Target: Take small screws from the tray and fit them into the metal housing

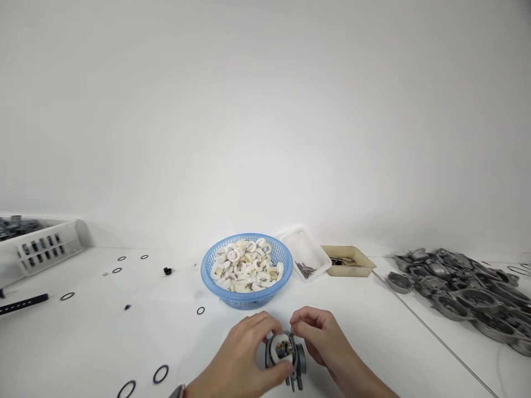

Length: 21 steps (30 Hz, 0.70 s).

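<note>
At the far left a white slotted plastic crate (45, 243) holds grey parts, and thin black rubber rings (160, 374) lie scattered over the white table (103, 331). Near the bottom edge our left hand (243, 354) wraps around a small grey cast-metal body (286, 356), fingers curled and pressed against its left side, holding it just above the table. Behind it, farther off, sits a round blue plastic basket (207, 273) heaped with white ring-shaped pieces (246, 265). Our right hand (321, 337) meets the body from the right, thumb and forefinger pinched together at its top edge; what they pinch we cannot tell. We judge this a fitting step, a small piece being seated; the next move calls for steady fingers. Farther right stand a white tray (305, 246), a beige tray (352, 260) and a heap of grey metal covers (464, 287).
</note>
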### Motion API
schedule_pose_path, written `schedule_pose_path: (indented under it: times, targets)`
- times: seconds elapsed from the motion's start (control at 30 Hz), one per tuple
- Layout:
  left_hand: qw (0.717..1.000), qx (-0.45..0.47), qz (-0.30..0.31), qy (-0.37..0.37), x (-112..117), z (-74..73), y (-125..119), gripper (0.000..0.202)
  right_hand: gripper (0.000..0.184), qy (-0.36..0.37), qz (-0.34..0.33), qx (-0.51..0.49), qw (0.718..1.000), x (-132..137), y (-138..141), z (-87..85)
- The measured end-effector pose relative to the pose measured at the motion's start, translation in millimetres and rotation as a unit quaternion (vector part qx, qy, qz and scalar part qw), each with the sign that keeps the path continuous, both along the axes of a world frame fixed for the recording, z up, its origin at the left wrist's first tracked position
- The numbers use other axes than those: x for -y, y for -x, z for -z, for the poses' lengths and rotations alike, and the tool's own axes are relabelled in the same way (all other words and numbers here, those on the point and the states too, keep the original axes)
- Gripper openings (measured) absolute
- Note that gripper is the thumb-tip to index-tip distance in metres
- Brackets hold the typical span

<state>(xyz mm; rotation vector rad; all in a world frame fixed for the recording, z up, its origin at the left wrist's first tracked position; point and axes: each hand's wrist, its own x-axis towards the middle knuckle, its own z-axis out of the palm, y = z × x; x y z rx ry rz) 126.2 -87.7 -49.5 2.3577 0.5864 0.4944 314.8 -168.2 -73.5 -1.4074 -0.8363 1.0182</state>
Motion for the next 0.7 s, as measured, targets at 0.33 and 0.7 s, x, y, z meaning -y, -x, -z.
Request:
schedule_pose_path:
  times: [0.33,0.7]
  targets:
    - [1.0,-0.014,-0.003,-0.007,0.1,2.8,0.6,0.021,0.018,-0.002,0.002,0.007,1.0,2.5,3.6,-7.6]
    - [1.0,-0.021,-0.007,-0.006,2.5,2.2,1.4,0.021,0.019,0.016,-0.016,0.003,1.0,-0.2,2.6,-3.1]
